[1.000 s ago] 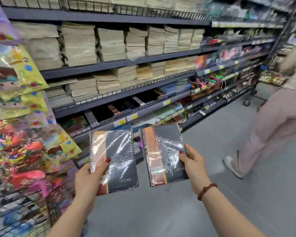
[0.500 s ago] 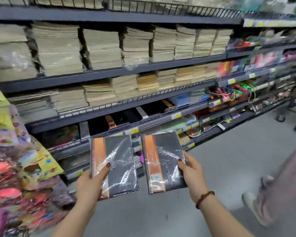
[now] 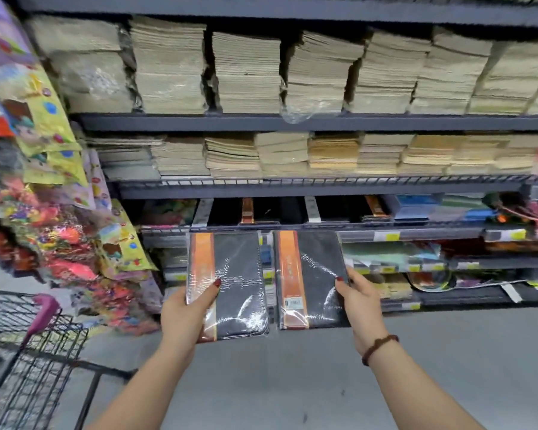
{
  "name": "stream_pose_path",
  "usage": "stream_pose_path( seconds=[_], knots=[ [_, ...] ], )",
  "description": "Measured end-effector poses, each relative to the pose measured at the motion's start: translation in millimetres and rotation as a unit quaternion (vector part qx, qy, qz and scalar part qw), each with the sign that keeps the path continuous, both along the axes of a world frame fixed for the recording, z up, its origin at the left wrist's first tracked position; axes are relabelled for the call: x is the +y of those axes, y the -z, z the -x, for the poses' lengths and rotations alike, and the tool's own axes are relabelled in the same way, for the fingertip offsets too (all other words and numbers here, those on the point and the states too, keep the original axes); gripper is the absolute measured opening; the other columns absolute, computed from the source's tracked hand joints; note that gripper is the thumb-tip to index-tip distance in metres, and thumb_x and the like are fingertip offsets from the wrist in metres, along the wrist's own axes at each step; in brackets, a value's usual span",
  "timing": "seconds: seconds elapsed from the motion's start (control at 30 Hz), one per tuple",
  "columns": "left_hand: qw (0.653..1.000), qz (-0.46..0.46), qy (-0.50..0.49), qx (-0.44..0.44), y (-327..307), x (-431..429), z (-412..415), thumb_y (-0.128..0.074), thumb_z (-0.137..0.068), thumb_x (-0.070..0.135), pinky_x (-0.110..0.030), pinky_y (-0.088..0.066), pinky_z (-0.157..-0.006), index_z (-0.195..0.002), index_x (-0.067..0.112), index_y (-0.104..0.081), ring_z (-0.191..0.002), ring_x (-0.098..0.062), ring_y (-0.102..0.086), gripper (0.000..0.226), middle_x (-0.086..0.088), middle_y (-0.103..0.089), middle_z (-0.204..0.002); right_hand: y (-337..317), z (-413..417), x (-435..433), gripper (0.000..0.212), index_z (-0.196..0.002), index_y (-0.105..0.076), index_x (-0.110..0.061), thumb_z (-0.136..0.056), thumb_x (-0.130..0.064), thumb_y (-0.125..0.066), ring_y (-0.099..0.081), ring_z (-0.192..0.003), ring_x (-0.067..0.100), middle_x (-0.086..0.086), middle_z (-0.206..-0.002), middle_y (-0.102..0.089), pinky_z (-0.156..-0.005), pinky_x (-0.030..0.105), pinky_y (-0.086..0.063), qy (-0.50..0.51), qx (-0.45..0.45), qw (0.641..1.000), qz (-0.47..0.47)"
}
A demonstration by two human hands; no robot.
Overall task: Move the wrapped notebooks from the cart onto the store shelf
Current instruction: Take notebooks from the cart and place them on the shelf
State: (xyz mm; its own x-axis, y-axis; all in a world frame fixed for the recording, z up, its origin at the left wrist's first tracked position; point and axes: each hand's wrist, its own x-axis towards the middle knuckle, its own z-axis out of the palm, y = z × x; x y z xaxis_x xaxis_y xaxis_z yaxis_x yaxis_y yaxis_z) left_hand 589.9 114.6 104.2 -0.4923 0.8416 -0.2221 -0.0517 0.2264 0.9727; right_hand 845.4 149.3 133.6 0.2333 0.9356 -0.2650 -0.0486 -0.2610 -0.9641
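Left grip point(image 3: 187, 311): grasps first wrapped notebook point(image 3: 236, 283), thumb on cover.
Right grip point(image 3: 359, 305): grasps second wrapped notebook point(image 3: 311, 274) by its right edge.
Notebooks: side by side, held before shelf point(image 3: 354, 190).
Cart point(image 3: 44, 346): lower left.

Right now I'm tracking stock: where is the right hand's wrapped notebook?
Head view, just right of centre: the right hand grips the wrapped notebook by its right edge, beside the other notebook in the left hand and below the shelf holding matching notebooks.

forearms point(image 3: 416, 389): bare | nails point(image 3: 218, 282): dark red polish | right wrist: brown bead bracelet point(image 3: 379, 349)
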Motion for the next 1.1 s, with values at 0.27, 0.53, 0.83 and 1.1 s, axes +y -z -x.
stream_pose_path(
  seconds=[0.27,0.53,0.83,1.1],
  knots=[
    [0.998,0.013,-0.056,-0.013,10,43,13,-0.076,-0.079,0.027,-0.024,-0.043,-0.047,-0.084,0.008,-0.069,-0.058,-0.021,-0.05,0.021,-0.008,-0.059,-0.067,16,20,73,0.032,-0.117,-0.064,-0.011,-0.092,0.003,-0.049,-0.063,-0.089,0.025,0.006,-0.107,-0.069,-0.093,0.036,-0.048,-0.018,0.004,0.999,0.027],
    [0.997,0.025,-0.071,-0.011,31,103,29,-0.076,-0.078,0.026,-0.031,-0.046,-0.061,-0.079,0.01,-0.07,-0.061,-0.019,-0.058,0.017,0.002,-0.065,-0.061,42,40,150,0.033,-0.112,-0.062,-0.026,-0.092,-0.002,-0.051,-0.062,-0.104,0.029,0.008,-0.113,-0.066,-0.096,0.048,-0.048,0.011,-0.013,0.997,0.075],
    [0.987,0.073,-0.113,-0.084,83,146,28,-0.081,-0.071,0.029,-0.04,-0.048,-0.066,-0.089,0.008,-0.07,-0.069,-0.024,-0.061,0.03,-0.012,-0.07,-0.077,87,50,211,0.034,-0.121,-0.061,-0.011,-0.092,0.002,-0.049,-0.059,-0.092,0.02,0.007,-0.106,-0.065,-0.078,0.028,-0.045,-0.019,-0.029,0.994,0.107],
    [0.974,0.083,-0.189,-0.096,136,176,26,-0.076,-0.077,0.026,-0.04,-0.054,-0.068,-0.088,0.009,-0.069,-0.074,-0.028,-0.065,0.021,-0.013,-0.071,-0.082,133,56,271,0.029,-0.107,-0.063,-0.021,-0.092,0.001,-0.052,-0.059,-0.088,0.008,-0.01,-0.096,-0.065,-0.082,0.022,-0.043,-0.046,-0.029,0.995,0.079]
  ],
)
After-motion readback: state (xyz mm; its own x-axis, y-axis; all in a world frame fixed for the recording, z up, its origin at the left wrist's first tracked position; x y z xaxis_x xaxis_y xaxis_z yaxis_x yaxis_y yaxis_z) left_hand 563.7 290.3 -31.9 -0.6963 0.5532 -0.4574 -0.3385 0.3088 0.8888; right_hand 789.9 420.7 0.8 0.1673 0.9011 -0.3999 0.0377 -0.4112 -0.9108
